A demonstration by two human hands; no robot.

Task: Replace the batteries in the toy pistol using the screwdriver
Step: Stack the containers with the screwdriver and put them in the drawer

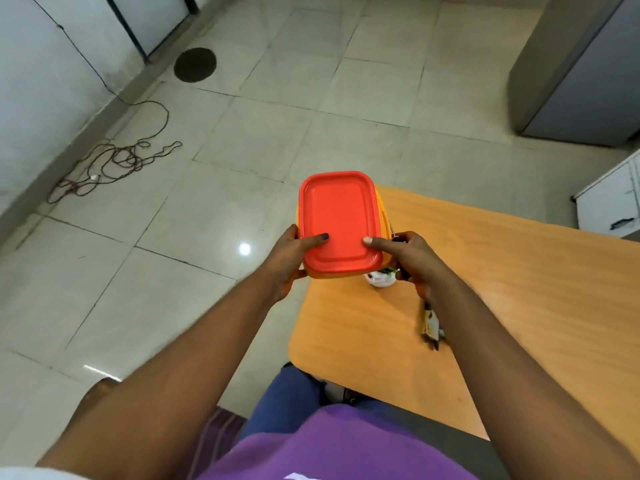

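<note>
Rectangular yellow plastic box with red lid (337, 220): gripped at both near corners, left hand (287, 261) and right hand (408, 259), thumbs pressed on the lid. Right hand also curls round a dark slim tool (398, 244), identity unclear. Blurred pale object (431, 325), possibly the toy pistol, lies on the orange wooden table (519, 289) beneath the right wrist.

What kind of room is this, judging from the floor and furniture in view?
Probably a plain indoor workroom or office: a pale tiled floor, a light wooden table, a grey metal cabinet, and a tangled brown cable lying near the wall.
</note>
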